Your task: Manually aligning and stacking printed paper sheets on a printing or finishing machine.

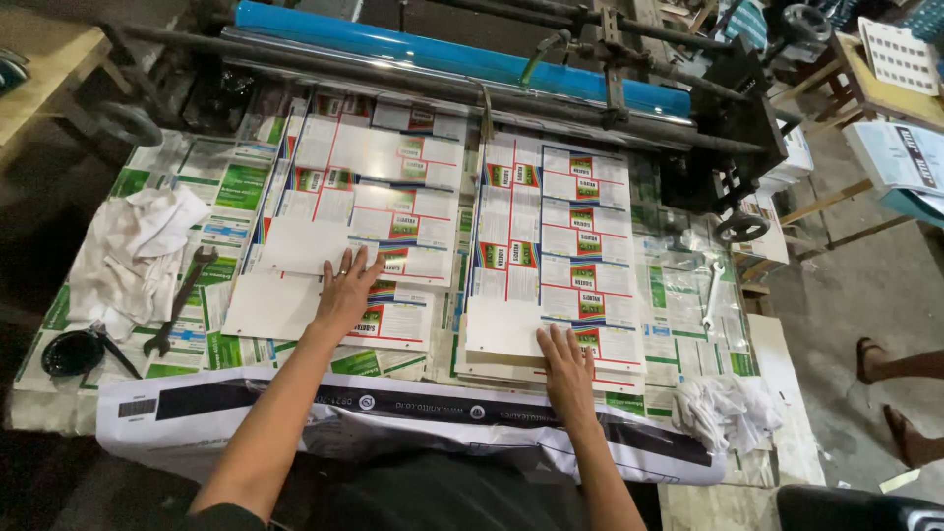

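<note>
Both hands lie flat with fingers spread, holding nothing: left hand [346, 290] on the left stack of printed sheets [369, 211], right hand [567, 369] on the right stack [556, 246], atop a desk [688, 344].

Hidden: sheet area under left hand [346, 291] and right hand [567, 366] | Cut off: bystander's sandalled feet [900, 393] at right edge; blue roller [442, 51] partly behind bars | Illegible: label print too small
</note>
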